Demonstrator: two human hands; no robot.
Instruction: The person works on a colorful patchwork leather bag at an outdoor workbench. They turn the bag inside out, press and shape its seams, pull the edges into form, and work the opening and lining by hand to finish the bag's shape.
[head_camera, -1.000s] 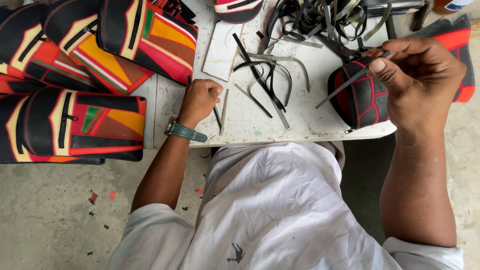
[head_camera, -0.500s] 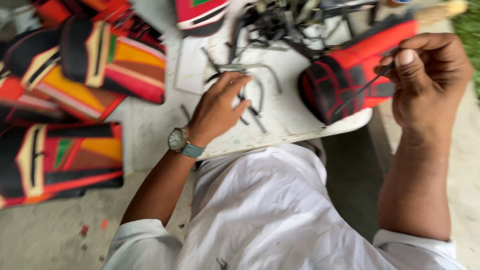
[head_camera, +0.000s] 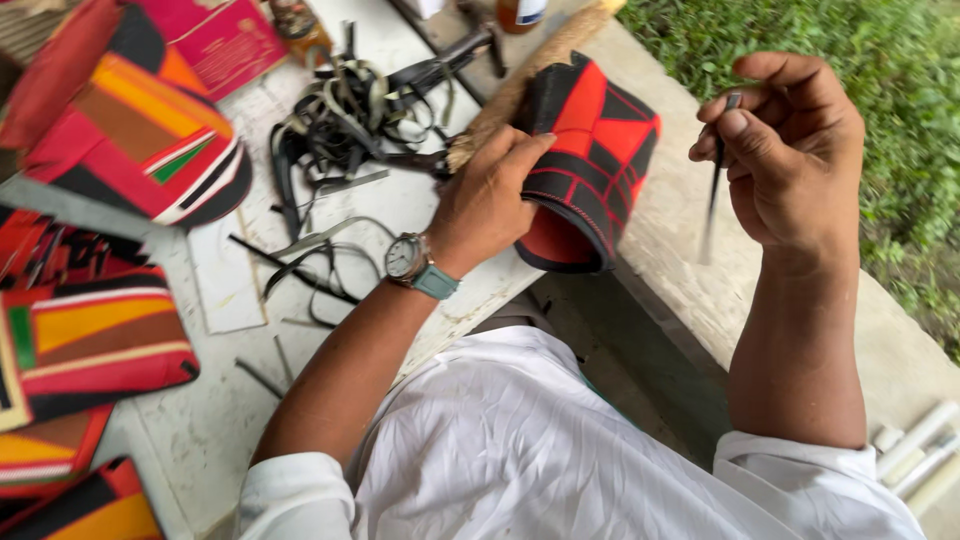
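— Red-and-black pouch (head_camera: 585, 160)? At table (head_camera: 210, 440) edge, one o'clock from watch (head_camera: 405, 257), left hand (head_camera: 485, 195) clamped on its rim: steadied, presumably, for stitching.

— Right hand (head_camera: 790, 150)? At three o'clock, pinched shut on thin dark strip (head_camera: 715, 170), lifted clear. Half a second ago: right held pouch, left reached among black strips (head_camera: 340, 120).

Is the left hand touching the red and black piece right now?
Touching. The head view shows the left hand laid against the red and black piece, its fingers wrapped over the near edge with no gap.
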